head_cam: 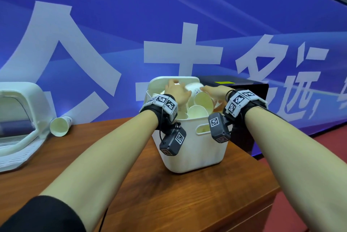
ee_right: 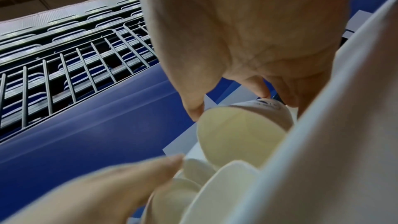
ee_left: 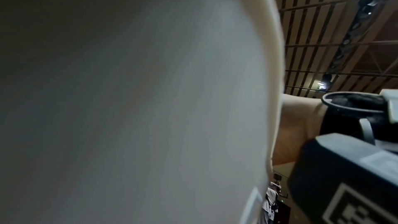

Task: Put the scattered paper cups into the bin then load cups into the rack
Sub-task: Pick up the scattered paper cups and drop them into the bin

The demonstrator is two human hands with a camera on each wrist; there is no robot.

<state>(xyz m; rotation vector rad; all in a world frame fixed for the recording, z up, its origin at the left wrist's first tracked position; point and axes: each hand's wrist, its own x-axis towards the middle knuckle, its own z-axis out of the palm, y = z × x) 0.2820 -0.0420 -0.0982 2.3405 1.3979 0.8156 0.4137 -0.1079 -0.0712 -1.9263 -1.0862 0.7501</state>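
Observation:
A white plastic bin (head_cam: 195, 149) stands on the wooden table, with several paper cups (head_cam: 198, 112) piled inside. Both hands reach over its top. My right hand (head_cam: 208, 91) grips a tilted paper cup (head_cam: 203, 101) whose mouth faces me; in the right wrist view the thumb and fingers (ee_right: 261, 89) pinch that cup (ee_right: 239, 134) near its base. My left hand (head_cam: 177, 89) lies spread over the cups at the bin's far left, and one straight finger (ee_right: 137, 175) of it shows. One more cup (head_cam: 59, 126) lies on its side at the left. The left wrist view is blocked by the bin wall (ee_left: 129, 91).
A white rack (head_cam: 20, 119) stands at the table's left edge, beside the lying cup. A black box (head_cam: 244, 89) sits behind and right of the bin. A blue banner wall runs behind the table. The table's right edge is close to the bin.

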